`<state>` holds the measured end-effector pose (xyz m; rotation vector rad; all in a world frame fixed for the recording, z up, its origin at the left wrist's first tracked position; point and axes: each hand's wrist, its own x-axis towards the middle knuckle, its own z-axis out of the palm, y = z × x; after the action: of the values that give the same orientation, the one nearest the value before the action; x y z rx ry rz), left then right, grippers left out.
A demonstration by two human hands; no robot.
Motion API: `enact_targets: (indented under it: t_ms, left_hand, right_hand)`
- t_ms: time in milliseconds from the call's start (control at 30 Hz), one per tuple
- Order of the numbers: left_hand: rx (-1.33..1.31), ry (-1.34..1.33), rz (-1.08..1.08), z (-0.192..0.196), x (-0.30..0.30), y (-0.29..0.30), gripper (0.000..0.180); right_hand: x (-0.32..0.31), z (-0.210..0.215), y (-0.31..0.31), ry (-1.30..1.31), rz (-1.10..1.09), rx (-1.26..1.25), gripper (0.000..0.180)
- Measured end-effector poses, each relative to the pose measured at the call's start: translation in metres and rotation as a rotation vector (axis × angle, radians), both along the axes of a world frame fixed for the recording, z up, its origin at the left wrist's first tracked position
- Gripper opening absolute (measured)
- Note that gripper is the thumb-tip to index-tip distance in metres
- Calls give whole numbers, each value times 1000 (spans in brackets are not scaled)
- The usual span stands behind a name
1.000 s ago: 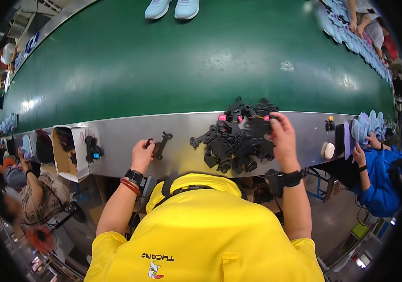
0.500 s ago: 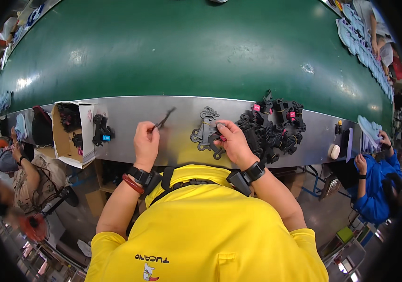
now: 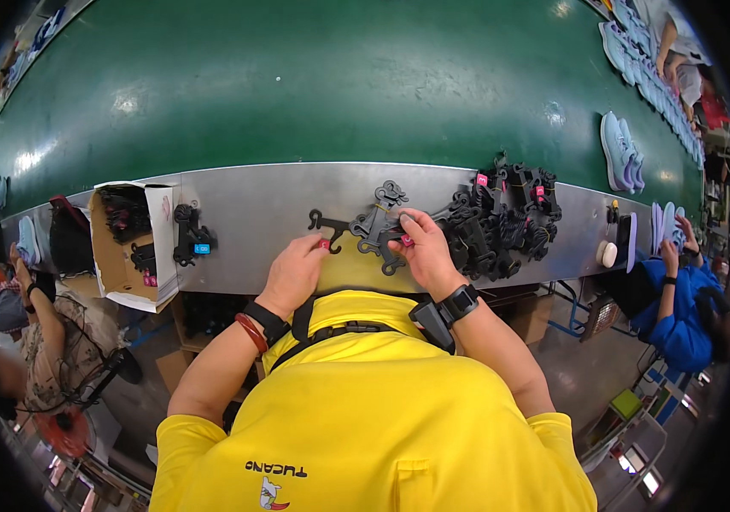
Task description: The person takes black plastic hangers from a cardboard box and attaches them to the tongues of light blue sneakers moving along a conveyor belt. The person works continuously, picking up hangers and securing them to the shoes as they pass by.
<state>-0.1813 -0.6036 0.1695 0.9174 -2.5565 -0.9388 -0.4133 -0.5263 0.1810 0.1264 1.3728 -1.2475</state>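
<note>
At the left, a carton [image 3: 165, 243] is seen, white on its outer wall and brown inside, with black pieces kept in it. Beside it, a dark bundle [image 3: 184, 230] with a small blue tag [image 3: 203, 249] is laid on the metal ledge [image 3: 241, 205], whose surface is smooth, grey and a little shiny. Behind the ledge, a wide green belt [image 3: 339, 85] is stretched, smooth also. By the left hand [image 3: 295, 269], a single plastic hanger [image 3: 335, 225] is held in a narrow pinch over the ledge; it is black, slim and with curved hooks. Just to the right, a cluster of hangers [image 3: 373, 224] is held by the right hand [image 3: 425, 256], between thumb and fingers; its hooks and rounded ends are layered one over another, in dull black. Whether the cluster is touched by the single hanger cannot be told. Near the right hand, a tangled heap of hangers [image 3: 502, 226] is piled on the ledge, with pink tags [image 3: 482, 180]. Farther right, a cream-coloured oval piece [image 3: 607, 253] is placed, and on the belt pale-blue shoes [image 3: 617, 154] are seen
</note>
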Motion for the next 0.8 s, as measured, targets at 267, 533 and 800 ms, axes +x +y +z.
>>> enact_targets:
  t_ms: [267, 533, 800]
  left_hand:
    - [592, 67, 256, 6, -9, -15, 23]
    - [1501, 251, 295, 17, -56, -36, 33]
    - [1408, 406, 435, 14, -59, -26, 20]
  right_hand:
    - [5, 2, 5, -22, -36, -51, 18]
    - [20, 13, 2, -15, 189, -168, 20]
    - [18, 20, 2, 138, 384, 58, 20]
